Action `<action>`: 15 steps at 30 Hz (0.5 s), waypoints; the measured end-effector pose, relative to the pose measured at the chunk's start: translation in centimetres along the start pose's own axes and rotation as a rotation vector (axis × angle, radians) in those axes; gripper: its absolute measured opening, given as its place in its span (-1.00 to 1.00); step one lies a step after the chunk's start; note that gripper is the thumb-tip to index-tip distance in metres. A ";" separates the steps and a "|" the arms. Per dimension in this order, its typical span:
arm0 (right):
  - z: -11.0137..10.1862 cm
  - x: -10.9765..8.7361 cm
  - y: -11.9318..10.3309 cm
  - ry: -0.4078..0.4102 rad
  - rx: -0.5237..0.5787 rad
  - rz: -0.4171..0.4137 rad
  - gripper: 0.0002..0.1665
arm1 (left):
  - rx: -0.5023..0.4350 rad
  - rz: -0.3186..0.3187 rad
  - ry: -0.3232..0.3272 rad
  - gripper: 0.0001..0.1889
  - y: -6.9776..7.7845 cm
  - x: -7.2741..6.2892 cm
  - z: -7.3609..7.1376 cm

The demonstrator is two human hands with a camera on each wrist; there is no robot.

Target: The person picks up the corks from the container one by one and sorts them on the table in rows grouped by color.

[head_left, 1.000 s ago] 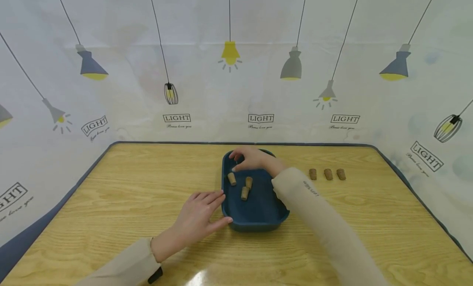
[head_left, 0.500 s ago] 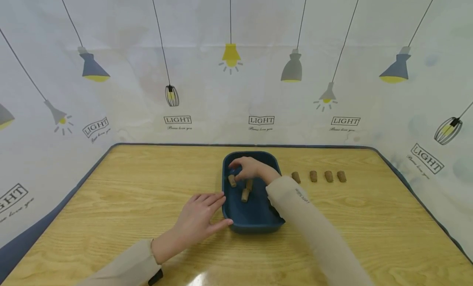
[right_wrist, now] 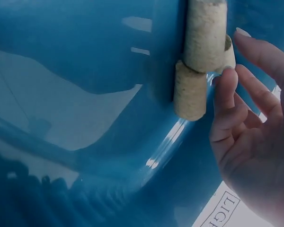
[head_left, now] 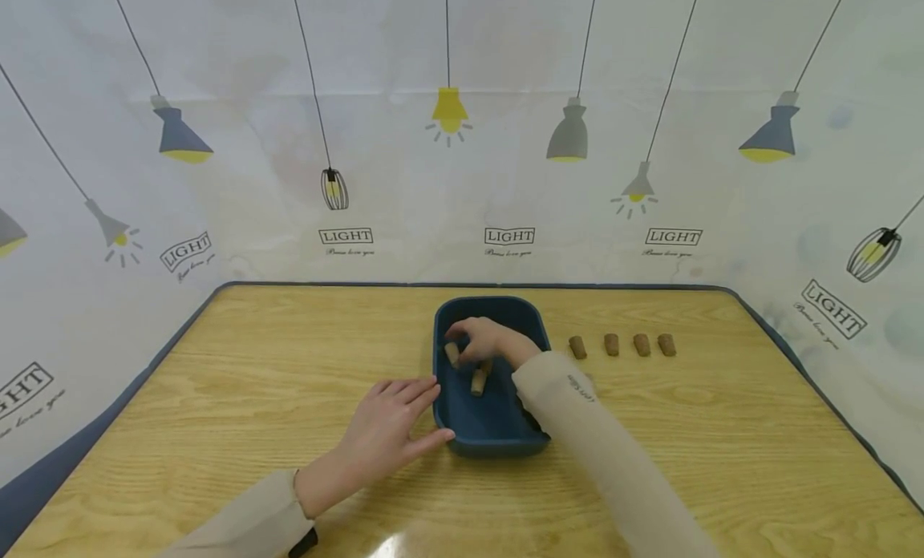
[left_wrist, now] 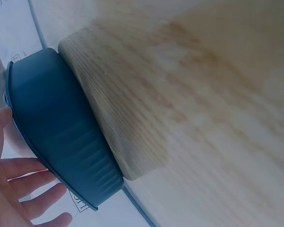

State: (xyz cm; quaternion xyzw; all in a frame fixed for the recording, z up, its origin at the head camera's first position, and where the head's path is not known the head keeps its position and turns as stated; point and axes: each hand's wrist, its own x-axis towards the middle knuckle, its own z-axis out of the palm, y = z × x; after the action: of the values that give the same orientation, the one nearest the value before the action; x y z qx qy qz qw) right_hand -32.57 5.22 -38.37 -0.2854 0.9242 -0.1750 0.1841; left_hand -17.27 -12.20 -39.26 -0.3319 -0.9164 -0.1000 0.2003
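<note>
My left hand (head_left: 390, 426) rests with outstretched fingers against the left wall of a dark blue tray (head_left: 498, 447). The left wrist view shows its fingers at the tray's rim (left_wrist: 26, 142). Inside the tray, my right hand (head_left: 489, 340) reaches down with fingers spread around a tan cork (head_left: 451, 353) near the left wall. In the right wrist view this cork (right_wrist: 229, 54) lies between the fingertips, partly hidden behind another cork (right_wrist: 206, 35); whether it is gripped is not evident. Two more corks lie end to end, the nearer cork (head_left: 478, 383) in plain sight, the other partly covered.
To the right of the tray, several corks (head_left: 611, 345) stand in a row on the wooden table (head_left: 303, 341). A wall sheet (head_left: 404, 165) printed with lamps surrounds the table's back and sides.
My right hand has come lower and nearer in the tray, its fingers closing in on the left cork. The sleeve's shift uncovers one more cork on the table. My left hand stays put.
</note>
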 end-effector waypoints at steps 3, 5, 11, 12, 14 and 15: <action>0.3 0.2 0.0 0.006 -0.025 -0.006 -0.42 | -0.002 -0.006 -0.007 -0.37 0.0 0.0 -0.1; 0.5 0.3 0.0 0.011 -0.035 -0.012 -0.42 | -0.001 -0.009 -0.010 -0.36 0.0 0.0 -0.1; 0.7 0.2 -0.1 0.042 -0.044 -0.033 -0.48 | 0.002 -0.012 -0.012 -0.36 0.0 0.0 0.1; 0.7 0.2 -0.1 0.044 -0.043 -0.034 -0.49 | 0.003 -0.012 -0.014 -0.36 0.0 0.0 0.1; 0.6 0.1 -0.1 0.049 -0.038 -0.033 -0.50 | 0.005 -0.013 -0.016 -0.35 0.0 0.0 0.0; 0.5 0.1 -0.1 0.048 -0.033 -0.029 -0.50 | 0.005 -0.013 -0.017 -0.35 0.0 0.0 0.0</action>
State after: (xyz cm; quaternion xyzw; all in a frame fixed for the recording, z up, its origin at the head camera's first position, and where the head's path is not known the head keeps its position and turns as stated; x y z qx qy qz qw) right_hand -32.35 5.00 -38.80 -0.2975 0.9269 -0.1690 0.1545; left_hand -17.27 -12.20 -39.30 -0.3261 -0.9204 -0.0963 0.1928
